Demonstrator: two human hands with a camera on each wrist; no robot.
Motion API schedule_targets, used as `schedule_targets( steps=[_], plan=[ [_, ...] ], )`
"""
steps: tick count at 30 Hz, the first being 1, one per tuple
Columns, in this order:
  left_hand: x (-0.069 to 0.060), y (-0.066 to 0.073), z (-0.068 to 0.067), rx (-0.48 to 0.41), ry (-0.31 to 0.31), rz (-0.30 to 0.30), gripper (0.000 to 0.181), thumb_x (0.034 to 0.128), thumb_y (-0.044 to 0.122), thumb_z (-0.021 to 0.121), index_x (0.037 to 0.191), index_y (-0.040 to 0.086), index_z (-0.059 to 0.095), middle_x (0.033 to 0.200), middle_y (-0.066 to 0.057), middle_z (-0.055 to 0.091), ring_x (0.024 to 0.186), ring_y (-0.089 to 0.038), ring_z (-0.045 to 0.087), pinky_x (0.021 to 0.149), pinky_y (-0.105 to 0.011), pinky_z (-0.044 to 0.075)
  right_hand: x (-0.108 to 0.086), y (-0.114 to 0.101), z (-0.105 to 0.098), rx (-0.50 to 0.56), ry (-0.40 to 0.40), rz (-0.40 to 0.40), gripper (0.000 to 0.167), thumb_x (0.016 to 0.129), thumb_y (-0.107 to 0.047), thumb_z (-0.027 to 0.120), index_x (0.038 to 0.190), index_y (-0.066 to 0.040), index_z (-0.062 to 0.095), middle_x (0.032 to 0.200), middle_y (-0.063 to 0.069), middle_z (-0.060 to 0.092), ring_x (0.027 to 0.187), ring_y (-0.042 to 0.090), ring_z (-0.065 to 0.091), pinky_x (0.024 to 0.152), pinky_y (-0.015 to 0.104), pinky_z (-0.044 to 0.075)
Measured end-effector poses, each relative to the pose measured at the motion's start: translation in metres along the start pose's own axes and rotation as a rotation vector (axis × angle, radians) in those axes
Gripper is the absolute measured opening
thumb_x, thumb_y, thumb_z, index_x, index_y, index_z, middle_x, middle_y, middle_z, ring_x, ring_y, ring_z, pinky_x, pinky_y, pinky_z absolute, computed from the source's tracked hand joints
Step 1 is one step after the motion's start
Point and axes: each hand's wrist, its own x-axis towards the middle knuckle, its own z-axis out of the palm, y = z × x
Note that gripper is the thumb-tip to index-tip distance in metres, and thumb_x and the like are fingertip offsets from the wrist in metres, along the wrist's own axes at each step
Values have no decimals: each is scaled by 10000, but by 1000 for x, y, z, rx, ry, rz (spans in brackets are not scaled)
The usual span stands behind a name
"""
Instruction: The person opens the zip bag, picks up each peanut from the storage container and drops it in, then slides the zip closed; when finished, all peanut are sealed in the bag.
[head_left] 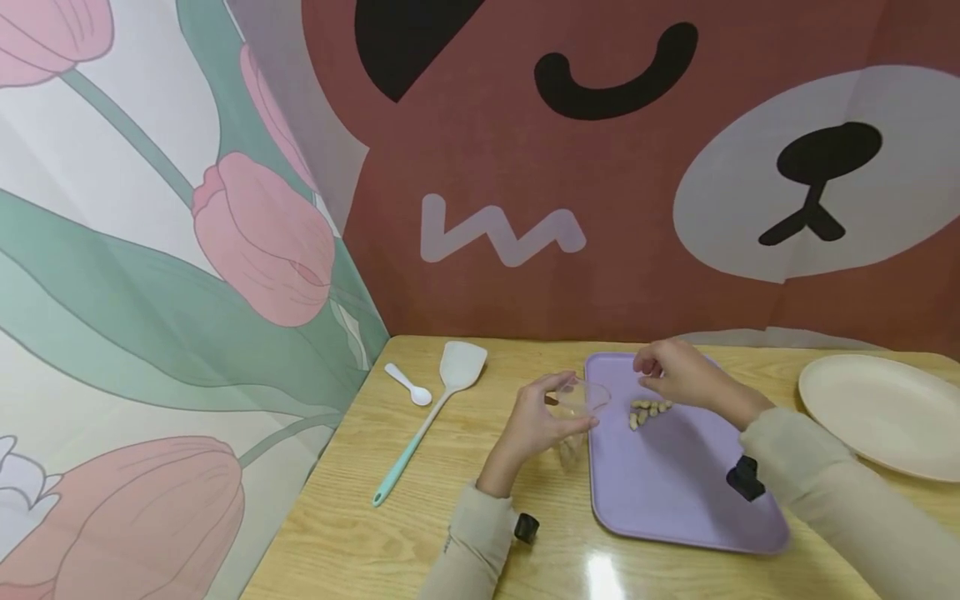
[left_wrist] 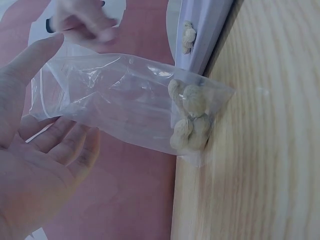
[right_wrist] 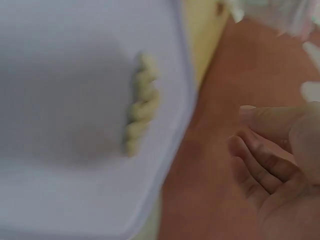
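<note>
My left hand [head_left: 536, 421] holds a clear plastic bag [left_wrist: 120, 97] near its spread mouth, thumb on one side and fingers on the other. Several unshelled peanuts [left_wrist: 194, 100] lie at the bottom of the bag, which hangs by the table beside the tray's left edge. More peanuts [head_left: 647, 410] form a small group on the purple tray [head_left: 660, 500], near its far left part. Above them is my right hand [head_left: 686, 375], its fingers loosely bent. In the right wrist view, nothing shows between the thumb and fingers of that hand [right_wrist: 280, 165].
A white spatula with a turquoise handle [head_left: 408, 462] and a small white spoon [head_left: 420, 396] lie on the wooden table [head_left: 337, 542] at the left. To the tray's right sits a large cream plate [head_left: 885, 408]. A printed cloth wall [head_left: 480, 292] stands behind the table.
</note>
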Motion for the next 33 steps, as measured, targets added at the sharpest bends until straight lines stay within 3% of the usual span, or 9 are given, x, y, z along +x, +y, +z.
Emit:
schedule_targets(
  steps=[5,12,21,33],
  plan=[
    [1,0,0,-10,-4,-8,689,789,264,863,1370,36,573,1265,-90,645,1135,-119,587,862,-258,491,-7,28,10,-73,-83,57,166,759,70,763,913,21,725,843,81,686,776,222,628,707,438,541],
    [0,1,0,-12,4,-22,692,785,274,865,1367,34,576,1246,-32,649,1134,-128,591,861,-254,486,-16,48,28,-120,-118,45,193,741,139,688,861,-8,726,823,41,688,789,225,632,709,439,536],
    [0,0,-1,-19,10,-26,679,788,265,863,1362,33,581,1256,-52,648,1128,-92,581,857,-260,485,-19,58,39,-98,-121,32,200,738,150,679,779,-43,715,771,31,671,732,182,593,671,427,526],
    [-1,0,-2,-24,4,-21,684,800,266,854,1370,16,570,1283,-126,635,1140,-110,582,865,-271,486,-21,57,43,-69,-103,44,199,767,138,695,764,-60,720,749,-15,650,704,151,556,638,389,497]
  ],
)
